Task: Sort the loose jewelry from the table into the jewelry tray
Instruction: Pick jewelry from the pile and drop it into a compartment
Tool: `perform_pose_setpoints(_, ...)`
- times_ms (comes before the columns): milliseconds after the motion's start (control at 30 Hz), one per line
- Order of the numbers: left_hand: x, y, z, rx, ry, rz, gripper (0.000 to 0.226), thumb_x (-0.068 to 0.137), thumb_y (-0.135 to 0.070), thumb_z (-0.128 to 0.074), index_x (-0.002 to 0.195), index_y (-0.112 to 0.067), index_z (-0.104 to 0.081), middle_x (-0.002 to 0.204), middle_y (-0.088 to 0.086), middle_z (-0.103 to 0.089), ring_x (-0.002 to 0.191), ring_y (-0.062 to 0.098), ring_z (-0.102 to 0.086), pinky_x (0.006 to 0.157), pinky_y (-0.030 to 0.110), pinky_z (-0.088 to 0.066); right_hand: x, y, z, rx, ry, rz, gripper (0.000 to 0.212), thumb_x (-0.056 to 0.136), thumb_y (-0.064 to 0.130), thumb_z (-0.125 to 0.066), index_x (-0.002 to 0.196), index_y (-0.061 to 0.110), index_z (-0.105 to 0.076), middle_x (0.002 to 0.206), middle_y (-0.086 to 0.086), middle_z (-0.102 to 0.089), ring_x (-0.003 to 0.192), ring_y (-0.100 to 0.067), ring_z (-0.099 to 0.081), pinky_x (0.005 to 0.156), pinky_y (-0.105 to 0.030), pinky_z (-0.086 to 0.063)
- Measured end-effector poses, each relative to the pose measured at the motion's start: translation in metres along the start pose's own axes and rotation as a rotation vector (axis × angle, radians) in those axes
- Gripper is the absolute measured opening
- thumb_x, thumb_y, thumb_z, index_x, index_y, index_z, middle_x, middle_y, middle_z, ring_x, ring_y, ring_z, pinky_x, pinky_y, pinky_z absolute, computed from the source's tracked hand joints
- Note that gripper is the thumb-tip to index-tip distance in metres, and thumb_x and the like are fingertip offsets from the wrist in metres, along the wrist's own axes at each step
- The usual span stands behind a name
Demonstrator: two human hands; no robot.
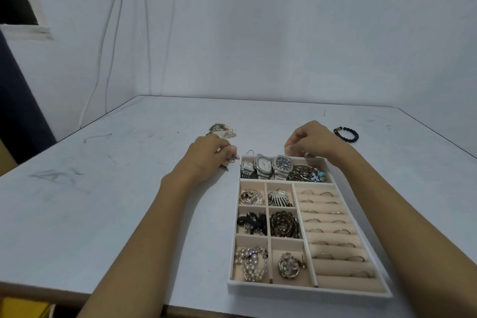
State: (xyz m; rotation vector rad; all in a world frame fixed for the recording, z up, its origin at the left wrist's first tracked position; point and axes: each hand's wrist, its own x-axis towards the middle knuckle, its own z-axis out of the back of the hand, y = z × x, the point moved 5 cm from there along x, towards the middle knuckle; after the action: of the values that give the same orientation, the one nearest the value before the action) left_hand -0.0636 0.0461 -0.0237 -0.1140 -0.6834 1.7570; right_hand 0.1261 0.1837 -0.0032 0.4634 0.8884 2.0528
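Tray nearest; earring at hands' left fingertips

The small piece pinched in the left hand glints like thin polished metal. Just beyond that pinch, the leaf-shaped pieces look like ribbed metal, gold and silver in tone. To its right, the tray has a matt white rim and a soft, velvety beige lining. Inside it, the watches are bright steel with glossy faces, the rings are thin shiny metal, and the pearls are smooth and lustrous. Beyond the right hand, the bracelet has dark, faintly glossy beads. The table is pale, matt and scuffed.
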Motion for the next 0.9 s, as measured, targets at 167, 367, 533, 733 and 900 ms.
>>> perform_pose_setpoints(167, -0.003, 0.001, 0.005, -0.092, 0.011, 0.004, 0.013, 0.080, -0.027, -0.075, 0.092, -0.022, -0.075, 0.092, 0.000, -0.064, 0.085, 0.015, -0.058, 0.076, 0.025, -0.044, -0.002, -0.001, 0.001, 0.022, 0.010, -0.005, 0.006, 0.080, 0.002, -0.072, 0.086, 0.001, -0.072, 0.067, -0.002, -0.064, 0.059, -0.011, -0.054, 0.050, -0.017, -0.040)
perform_pose_setpoints(367, -0.002, -0.007, 0.001, -0.018, -0.074, 0.019, 0.009, 0.083, -0.020, -0.071, 0.083, -0.011, -0.071, 0.081, -0.003, -0.064, 0.077, 0.014, -0.058, 0.069, 0.024, -0.042, -0.003, -0.001, 0.000, 0.026, 0.013, -0.012, 0.008, 0.080, 0.002, -0.071, 0.088, 0.000, -0.072, 0.068, -0.001, -0.064, 0.059, -0.009, -0.054, 0.046, -0.012, -0.040)
perform_pose_setpoints(533, 0.003, -0.009, -0.010, 0.018, 0.001, 0.049, 0.016, 0.091, -0.011, -0.056, 0.075, -0.014, -0.058, 0.085, 0.003, -0.064, 0.080, 0.021, -0.059, 0.084, 0.036, -0.048, -0.004, 0.000, 0.000, 0.038, 0.012, -0.007, 0.008, 0.080, 0.003, -0.072, 0.088, 0.000, -0.072, 0.067, 0.002, -0.063, 0.061, -0.010, -0.054, 0.050, -0.016, -0.040)
perform_pose_setpoints(733, 0.003, -0.005, 0.009, -0.306, -0.222, 0.039, 0.013, 0.096, -0.009, -0.047, 0.086, -0.013, -0.055, 0.075, -0.005, -0.056, 0.071, 0.012, -0.051, 0.069, 0.017, -0.042, -0.006, 0.001, 0.002, 0.063, 0.009, -0.011, 0.005, 0.081, 0.005, -0.072, 0.086, 0.004, -0.071, 0.071, 0.000, -0.065, 0.065, -0.014, -0.056, 0.053, -0.020, -0.041)
perform_pose_setpoints(900, 0.000, -0.020, 0.032, -0.496, -0.386, -0.029, 0.011, 0.096, -0.012, -0.050, 0.087, -0.013, -0.057, 0.071, -0.006, -0.056, 0.058, -0.002, -0.048, 0.061, 0.011, -0.039, -0.007, 0.003, 0.002, 0.074, 0.015, -0.015, 0.005, 0.082, 0.005, -0.071, 0.087, 0.006, -0.070, 0.070, 0.000, -0.064, 0.064, -0.014, -0.056, 0.052, -0.020, -0.041)
